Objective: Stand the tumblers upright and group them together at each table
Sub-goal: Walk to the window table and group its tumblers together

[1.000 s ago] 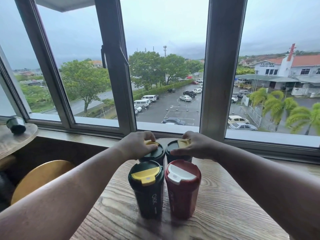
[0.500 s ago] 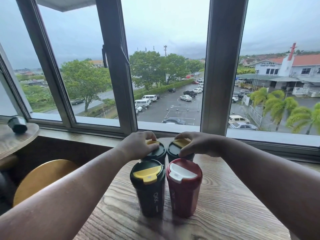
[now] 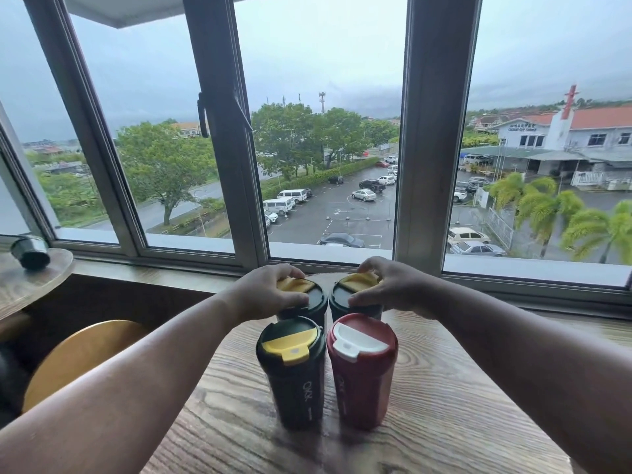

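Four lidded tumblers stand upright in a tight square on a wood-grain table (image 3: 444, 388) by a window. The left hand (image 3: 265, 292) clasps the lid of the rear dark tumbler with yellow flap (image 3: 307, 297); the right hand (image 3: 390, 289) pinches the lid of its yellow-flapped twin (image 3: 345, 299). In front stand a dark yellow-lidded tumbler (image 3: 294, 374) and a red white-lidded tumbler (image 3: 362, 374). Another dark tumbler (image 3: 30, 252) lies tipped on the neighbouring round table (image 3: 30, 285).

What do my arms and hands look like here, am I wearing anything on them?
Both arms are bare as far as the frame shows: no sleeves, watch, bracelets or gloves. The left hand and right hand show no rings on the visible fingers, and no markings.
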`<state>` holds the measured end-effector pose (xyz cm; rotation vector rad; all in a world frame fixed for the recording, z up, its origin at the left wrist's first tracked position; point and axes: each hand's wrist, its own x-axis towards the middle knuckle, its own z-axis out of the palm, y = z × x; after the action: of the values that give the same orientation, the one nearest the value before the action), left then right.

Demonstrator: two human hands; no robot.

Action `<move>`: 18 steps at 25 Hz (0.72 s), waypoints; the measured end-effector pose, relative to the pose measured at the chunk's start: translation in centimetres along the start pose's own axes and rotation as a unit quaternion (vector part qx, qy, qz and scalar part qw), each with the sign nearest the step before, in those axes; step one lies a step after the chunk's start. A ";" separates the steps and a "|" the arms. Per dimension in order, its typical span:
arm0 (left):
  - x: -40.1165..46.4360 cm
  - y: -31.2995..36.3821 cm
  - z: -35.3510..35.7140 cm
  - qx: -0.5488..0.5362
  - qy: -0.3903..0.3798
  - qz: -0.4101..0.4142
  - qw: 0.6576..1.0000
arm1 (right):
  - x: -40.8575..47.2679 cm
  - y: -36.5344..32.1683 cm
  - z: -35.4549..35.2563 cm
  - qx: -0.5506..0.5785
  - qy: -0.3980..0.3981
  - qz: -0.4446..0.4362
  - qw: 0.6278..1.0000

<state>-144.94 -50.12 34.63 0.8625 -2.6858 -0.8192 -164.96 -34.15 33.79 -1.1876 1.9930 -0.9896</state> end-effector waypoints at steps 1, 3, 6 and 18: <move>0.1 -0.1 0.0 -0.006 0.004 0.004 1.000 | 0.0 0.2 0.0 -0.001 0.003 -0.005 1.000; 0.2 -0.4 0.2 -0.011 0.008 0.014 1.000 | 0.0 0.4 0.1 0.001 0.009 -0.017 1.000; 0.3 -0.9 0.3 -0.014 0.015 0.021 1.000 | 0.1 0.7 0.1 -0.011 0.018 -0.036 0.999; 0.7 -2.0 0.5 -0.033 0.008 0.029 0.999 | 0.4 1.1 -0.1 -0.042 0.005 -0.036 0.998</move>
<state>-144.69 -51.64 33.11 0.7679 -2.6411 -0.8785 -165.69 -34.12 32.89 -1.3091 2.0289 -0.9569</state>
